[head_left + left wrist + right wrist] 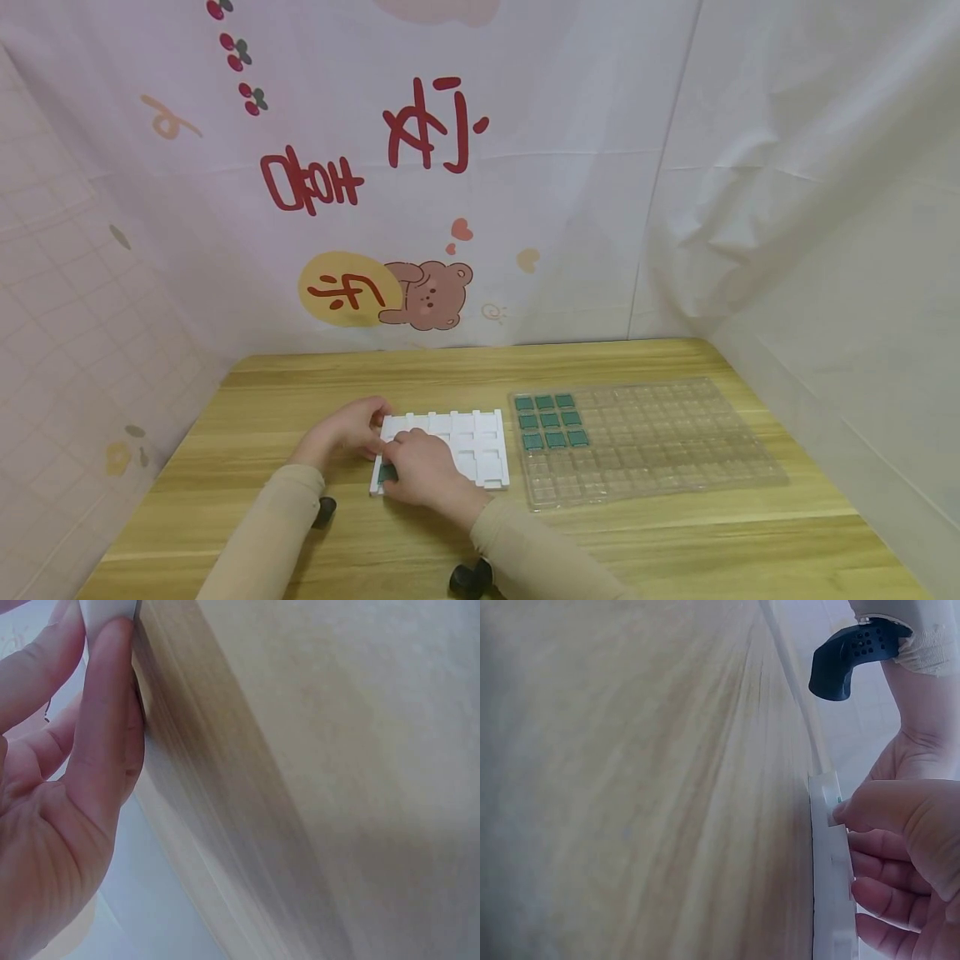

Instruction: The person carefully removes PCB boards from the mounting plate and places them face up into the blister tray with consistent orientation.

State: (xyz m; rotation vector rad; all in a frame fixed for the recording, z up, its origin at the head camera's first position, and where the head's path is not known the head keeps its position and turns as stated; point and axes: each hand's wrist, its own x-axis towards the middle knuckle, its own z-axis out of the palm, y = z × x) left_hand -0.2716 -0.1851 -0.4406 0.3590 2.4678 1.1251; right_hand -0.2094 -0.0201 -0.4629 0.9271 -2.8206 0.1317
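A white compartment tray (491,460) lies flat on the table in the head view. My left hand (354,427) grips its left edge; in the left wrist view the thumb and fingers pinch a white corner (109,611). Over the tray's front-left compartment is my right hand (427,468), its thumb and forefinger on either side of a square green chip (387,473). In the right wrist view that thumb reaches over the tray's side wall (832,877), and only a sliver of green shows at its tip. My right hand hides the tray's middle.
Right of the white tray lies a large clear plastic tray (660,457) of small pockets, with several green chips (550,420) in its back-left pockets. Both stand on a wooden table (420,550). Printed cloth (555,192) hangs behind and at the sides.
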